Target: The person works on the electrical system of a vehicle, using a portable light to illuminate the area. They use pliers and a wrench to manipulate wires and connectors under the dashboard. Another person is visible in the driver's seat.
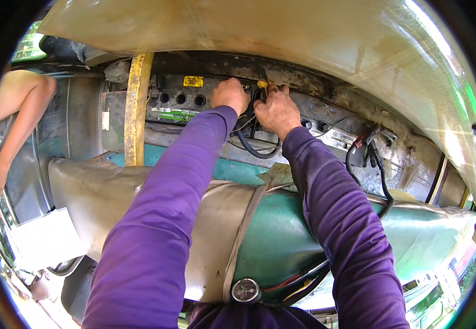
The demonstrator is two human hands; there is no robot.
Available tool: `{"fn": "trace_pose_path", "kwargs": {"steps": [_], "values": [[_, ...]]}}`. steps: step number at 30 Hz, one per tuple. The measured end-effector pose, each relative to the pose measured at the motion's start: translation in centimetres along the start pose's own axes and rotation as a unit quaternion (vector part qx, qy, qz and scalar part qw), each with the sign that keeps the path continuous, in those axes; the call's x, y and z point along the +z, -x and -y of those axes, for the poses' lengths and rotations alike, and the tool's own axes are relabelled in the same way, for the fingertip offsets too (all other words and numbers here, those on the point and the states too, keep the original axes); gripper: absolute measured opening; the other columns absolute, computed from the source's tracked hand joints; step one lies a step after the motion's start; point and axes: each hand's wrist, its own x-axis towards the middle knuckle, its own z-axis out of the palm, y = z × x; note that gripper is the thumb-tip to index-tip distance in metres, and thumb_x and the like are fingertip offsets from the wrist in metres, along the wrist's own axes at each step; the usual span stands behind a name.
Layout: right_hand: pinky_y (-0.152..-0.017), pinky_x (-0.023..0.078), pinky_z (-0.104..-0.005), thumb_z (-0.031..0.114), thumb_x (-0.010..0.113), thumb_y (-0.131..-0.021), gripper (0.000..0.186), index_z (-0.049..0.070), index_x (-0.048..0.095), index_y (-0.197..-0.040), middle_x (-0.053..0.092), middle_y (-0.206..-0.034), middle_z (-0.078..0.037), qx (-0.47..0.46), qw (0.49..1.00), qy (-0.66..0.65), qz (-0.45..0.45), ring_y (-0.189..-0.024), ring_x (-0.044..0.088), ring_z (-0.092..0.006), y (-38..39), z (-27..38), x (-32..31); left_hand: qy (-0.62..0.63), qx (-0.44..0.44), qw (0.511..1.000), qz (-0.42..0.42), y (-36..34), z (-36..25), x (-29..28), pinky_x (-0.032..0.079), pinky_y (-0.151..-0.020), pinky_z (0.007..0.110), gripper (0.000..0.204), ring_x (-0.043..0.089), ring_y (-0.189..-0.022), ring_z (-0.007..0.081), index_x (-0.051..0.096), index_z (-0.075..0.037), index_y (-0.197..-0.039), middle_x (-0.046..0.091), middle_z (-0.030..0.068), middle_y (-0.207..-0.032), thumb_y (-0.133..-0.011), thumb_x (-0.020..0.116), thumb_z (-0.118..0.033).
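Note:
Both my arms, in purple sleeves, reach forward to two dark batteries standing end to end in a grimy compartment. My left hand [231,94] is closed at the right end of the left battery [161,112]; what its fingers hold is hidden. My right hand [278,111] is closed beside it, by the gap between the batteries, its fingers around a yellow-handled tool [262,84] whose working end I cannot make out. A thick black cable [257,154] loops below my hands. Under my right wrist lies the right battery [334,127].
A yellow worn post [136,109] stands left of the batteries. Cable clamps [370,143] hang at the right. Tan and green seat covers [281,236] lie below my arms, with a round gauge [245,290] near me. Another person's arm [23,112] is at far left. A tan panel [281,33] overhangs.

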Motion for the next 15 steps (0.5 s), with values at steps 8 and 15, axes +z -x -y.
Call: {"fn": "trace_pose_path", "kwargs": {"steps": [8, 15], "values": [[-0.105, 0.052, -0.0460, 0.037, 0.057, -0.093, 0.063, -0.014, 0.055, -0.131, 0.050, -0.140, -0.042, 0.007, 1.000, -0.027, 0.013, -0.124, 0.061, -0.0470, -0.01, 0.04, -0.74, -0.004, 0.007, 1.000, -0.002, 0.33, -0.28, 0.53, 0.055, -0.101, 0.046, 0.037, 0.069, -0.115, 0.0399, 0.077, -0.003, -0.111, 0.073, 0.0248, -0.116, -0.087, 0.076, -0.031], [-0.106, 0.052, -0.0459, 0.036, 0.058, -0.092, 0.061, -0.013, 0.058, -0.129, 0.052, -0.138, -0.042, 0.002, 1.000, -0.023, 0.000, -0.122, 0.062, -0.0472, -0.53, -0.47, -0.09, -0.048, 0.072, 0.996, -0.010, 0.26, 0.16, 0.71, 0.056, -0.100, 0.046, 0.033, 0.070, -0.113, 0.0393, 0.077, -0.003, -0.109, 0.074, 0.0237, -0.114, -0.086, 0.076, -0.027]]}}
